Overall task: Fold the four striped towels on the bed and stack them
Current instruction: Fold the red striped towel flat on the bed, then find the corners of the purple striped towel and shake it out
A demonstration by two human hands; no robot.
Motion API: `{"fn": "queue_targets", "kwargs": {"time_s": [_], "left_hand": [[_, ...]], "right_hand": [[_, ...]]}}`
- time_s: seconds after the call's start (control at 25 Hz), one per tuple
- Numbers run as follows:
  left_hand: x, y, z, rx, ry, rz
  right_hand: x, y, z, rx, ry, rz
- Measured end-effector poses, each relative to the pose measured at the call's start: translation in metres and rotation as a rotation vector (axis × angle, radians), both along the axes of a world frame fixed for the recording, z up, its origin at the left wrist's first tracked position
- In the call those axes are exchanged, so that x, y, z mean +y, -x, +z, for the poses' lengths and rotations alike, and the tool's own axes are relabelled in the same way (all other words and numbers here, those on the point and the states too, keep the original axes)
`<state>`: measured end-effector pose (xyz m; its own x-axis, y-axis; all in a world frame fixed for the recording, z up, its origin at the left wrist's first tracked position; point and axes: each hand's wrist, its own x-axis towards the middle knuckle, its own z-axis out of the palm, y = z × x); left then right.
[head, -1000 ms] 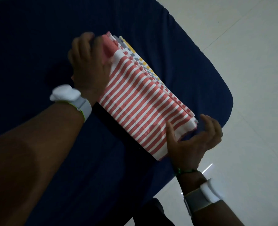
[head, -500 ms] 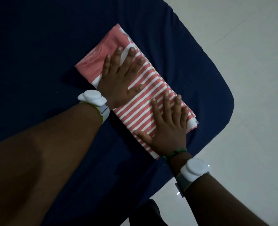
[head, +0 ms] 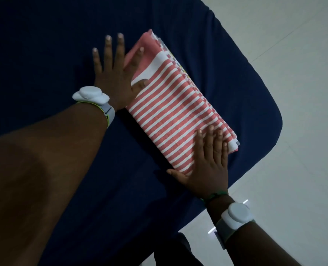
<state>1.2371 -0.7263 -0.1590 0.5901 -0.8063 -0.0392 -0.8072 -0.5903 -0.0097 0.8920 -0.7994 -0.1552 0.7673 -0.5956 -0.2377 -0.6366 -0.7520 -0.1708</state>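
The left hand (head: 114, 73) lies flat with its fingers (head: 108, 48) straight and spread. Three of them reach out over the dark blue bed (head: 44, 54), while the forefinger and thumb rest on the near-left edge of the towel stack (head: 176, 112), at its plain pink end. The palm presses against the side of that stack. The right hand (head: 207, 166) is also flat, its four fingers (head: 210, 139) straight and held close together on top of the stack's other end, near the corner; its thumb sticks out to the left along the stack's lower edge, on the bed cover.

The top towel (head: 171, 120) is folded, with red and white stripes and a solid pink band at the far end. Beneath it, thin edges of other folded towels show along the right side, stepped slightly outward, one with a hint of yellow and one greyish; how many lie under there cannot be told. The stack sits diagonally on the bed, close to its rounded corner.

Each wrist carries a white round device on a grey strap, left (head: 91, 96) and right (head: 237, 215); a thin green band (head: 216, 195) circles the right wrist above its device. Pale floor tiles (head: 293, 54) lie beyond the bed.
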Motion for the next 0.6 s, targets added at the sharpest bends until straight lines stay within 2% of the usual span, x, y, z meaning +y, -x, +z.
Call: {"fn": "queue_targets", "kwargs": {"time_s": [0.12, 0.2, 0.4, 0.6], "left_hand": [[0.008, 0.022, 0.012, -0.012, -0.008, -0.109], [0.025, 0.050, 0.013, 0.010, 0.017, -0.140], [0.116, 0.137, -0.003, 0.126, -0.001, -0.053], [0.226, 0.237, 0.007, 0.235, -0.089, 0.014]], "right_hand": [[0.018, -0.009, 0.007, -0.075, 0.027, -0.037], [0.036, -0.023, 0.014, -0.126, 0.046, 0.018], [0.076, -0.043, 0.017, -0.155, -0.033, 0.109], [0.140, -0.006, 0.021, -0.096, -0.127, 0.315]]}}
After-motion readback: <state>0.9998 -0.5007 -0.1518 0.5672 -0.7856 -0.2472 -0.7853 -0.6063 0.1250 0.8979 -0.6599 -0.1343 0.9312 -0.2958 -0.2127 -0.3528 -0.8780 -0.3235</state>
